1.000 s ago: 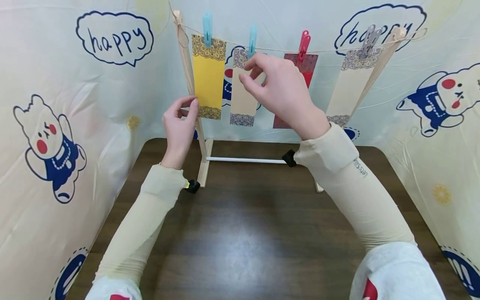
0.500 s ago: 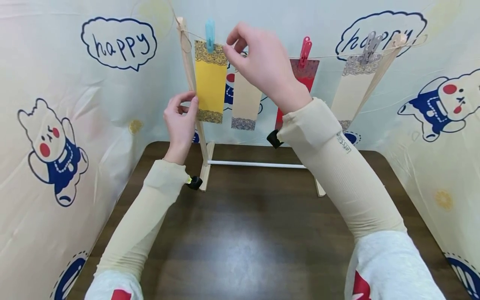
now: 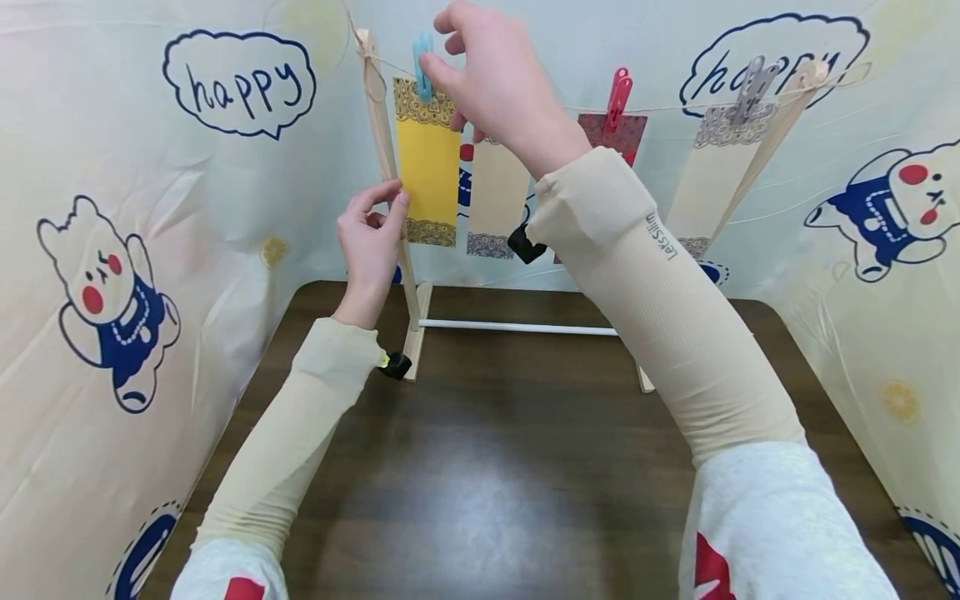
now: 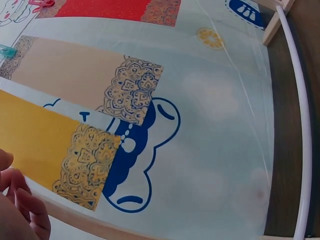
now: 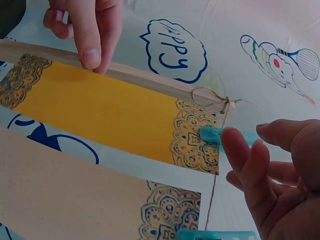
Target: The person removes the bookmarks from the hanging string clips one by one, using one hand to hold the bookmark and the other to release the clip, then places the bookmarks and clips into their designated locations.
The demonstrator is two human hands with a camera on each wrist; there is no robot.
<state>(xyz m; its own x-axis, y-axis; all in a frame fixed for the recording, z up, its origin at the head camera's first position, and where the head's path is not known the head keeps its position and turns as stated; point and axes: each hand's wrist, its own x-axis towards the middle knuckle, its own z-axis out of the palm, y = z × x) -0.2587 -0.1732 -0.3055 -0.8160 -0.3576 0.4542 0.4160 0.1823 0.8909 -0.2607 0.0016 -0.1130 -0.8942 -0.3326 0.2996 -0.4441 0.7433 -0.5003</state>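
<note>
Pale cloth (image 3: 240, 183) printed with cartoon figures and the word "happy" lines the sides and back of a dark brown table (image 3: 480, 467). Near the far edge stands a wooden rack (image 3: 379, 125), with a string (image 5: 212, 200) tied across its top. Four cards hang from the string: a yellow card (image 3: 427, 171), a beige card (image 3: 497, 187), a red card (image 4: 105, 10) and a cream card (image 3: 716, 183).

Each card has its clip at the top edge: a blue clip (image 5: 210, 135) on the yellow one, a second blue clip (image 4: 7, 51), a red clip (image 3: 619, 96) and a grey clip (image 3: 752, 92). Judging by this, the row looks complete; anything left seems confined to the yellow card at the end. Whether its clip is being set, checked or taken off cannot be told.

The left hand (image 3: 370, 250) pinches that card's side edge between thumb and finger. The right hand (image 3: 498, 79) is at the blue clip, its grip loosely parted around it, with no firm squeeze visible; actual contact is unclear.
</note>
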